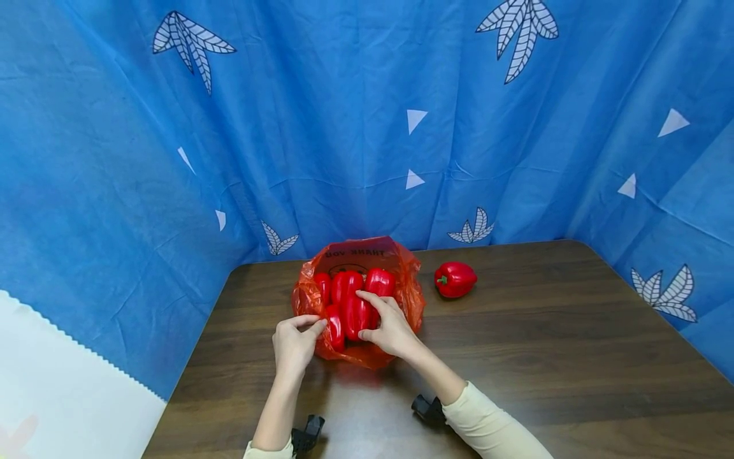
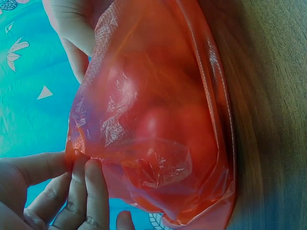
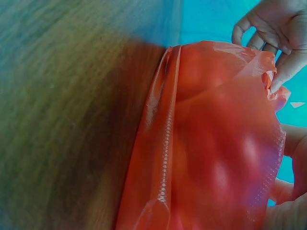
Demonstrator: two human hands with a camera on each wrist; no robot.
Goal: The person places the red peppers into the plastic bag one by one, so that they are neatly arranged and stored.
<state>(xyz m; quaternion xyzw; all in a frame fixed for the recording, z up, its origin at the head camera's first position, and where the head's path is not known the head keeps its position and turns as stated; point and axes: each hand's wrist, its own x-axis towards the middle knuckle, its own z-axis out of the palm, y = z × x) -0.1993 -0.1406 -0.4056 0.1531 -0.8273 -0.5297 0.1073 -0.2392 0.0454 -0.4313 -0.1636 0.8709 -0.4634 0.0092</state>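
A thin red plastic bag [image 1: 410, 287] stands open on the table with several red bell peppers [image 1: 348, 280] inside. My left hand [image 1: 292, 347] pinches the bag's rim at its near left side; the left wrist view shows the fingertips gathered on the plastic [image 2: 144, 105]. Over the bag's mouth, my right hand [image 1: 394, 328] holds a long red bell pepper [image 1: 355, 319] among the others, thumb on its near end and fingers on its far side. In the right wrist view the bag wall [image 3: 216, 143] hides most of that grip.
Another red bell pepper [image 1: 457, 279] with a green stem lies on the table right of the bag. The dark wooden table [image 1: 545, 331] backs onto a blue patterned curtain [image 1: 355, 127]. Black wrist cameras [image 1: 309, 430] sit on both wrists.
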